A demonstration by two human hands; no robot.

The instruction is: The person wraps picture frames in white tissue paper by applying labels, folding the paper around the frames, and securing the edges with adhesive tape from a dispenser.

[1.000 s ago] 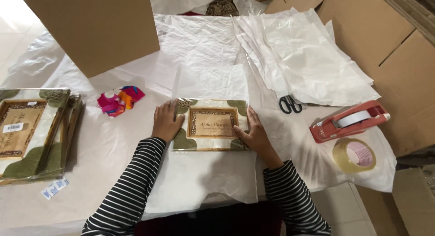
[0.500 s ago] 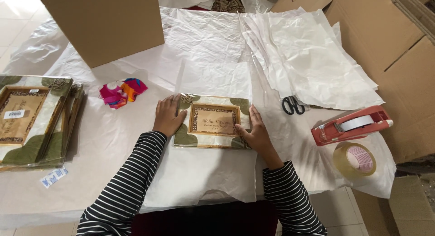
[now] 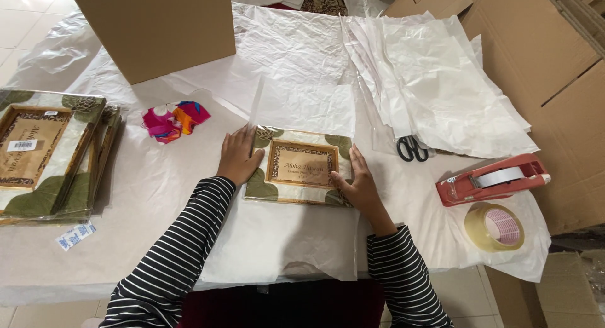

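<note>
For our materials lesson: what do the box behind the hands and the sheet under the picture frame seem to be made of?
Box: brown cardboard, matt, going by its flat, dull walls. Sheet: probably thin white tissue paper or plastic film; it is creased and faintly translucent. Picture frame: cannot tell.

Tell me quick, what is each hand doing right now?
Left hand: open, flat against the left edge of the picture frame.
Right hand: open, pressed on the frame's right edge.
</note>
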